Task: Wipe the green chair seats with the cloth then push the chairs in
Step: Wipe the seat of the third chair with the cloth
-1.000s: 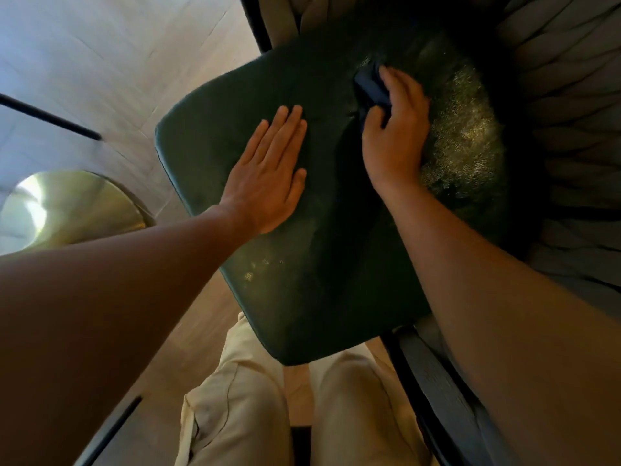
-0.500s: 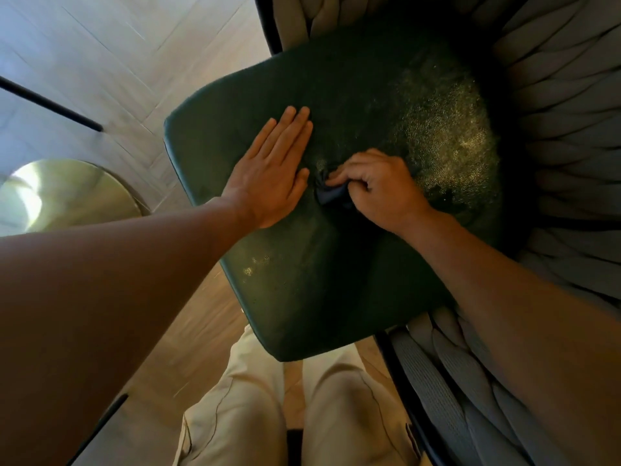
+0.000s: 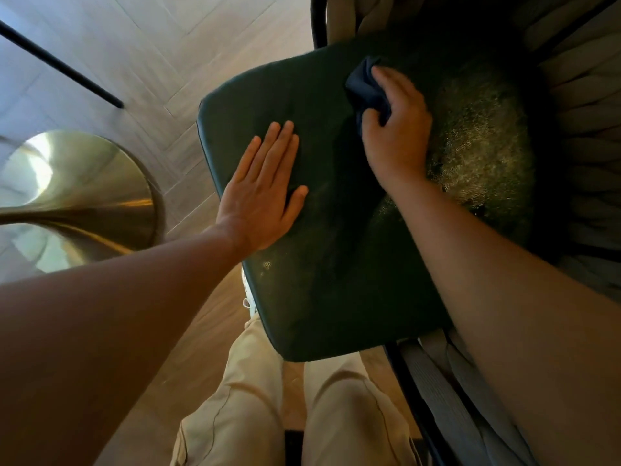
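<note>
While the left hand (image 3: 265, 193) is lying flat at the centre-left of the frame, fingers straight and together, palm pressing on the green chair seat (image 3: 336, 264), it is probably steadying the chair so the seat is not shifting under the rubbing. The right hand (image 3: 396, 129) is working at the upper centre, fingers and thumb curling round a bunched dark blue cloth (image 3: 364, 87) and pressing it onto the seat's far part, beside a lighter, speckled patch at the right. The wad is showing only above and left of the knuckles. The chair is standing out from the brass table base (image 3: 84, 190) at the left, not yet pushed in.
</note>
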